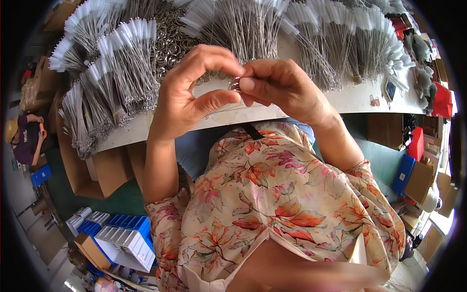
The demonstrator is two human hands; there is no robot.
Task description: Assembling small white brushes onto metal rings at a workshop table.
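In front of my chest, above the near edge of the white table (pixel 233 115), my two hands meet. My right hand (pixel 289 87) pinches a few small shiny metal rings (pixel 235 84) between thumb and fingers. Curved like a C, my left hand (pixel 192 85) has its thumb and forefinger apart, their tips close to the rings and the right fingertips. Whether the left fingertips touch a ring is hard to make out. Behind the left hand lies a heap of loose metal rings (pixel 169 44), partly covered by that hand.
Bundles of thin wire brushes with pale bristles (pixel 129 63) line the table's left and back, with more bundles (pixel 335 44) at the right. Small copper-coloured clips (pixel 374 100) lie near the right edge. Below left stand a cardboard box (pixel 99 170) and blue-and-white bins (pixel 129 238). Another person (pixel 26 136) is far left.
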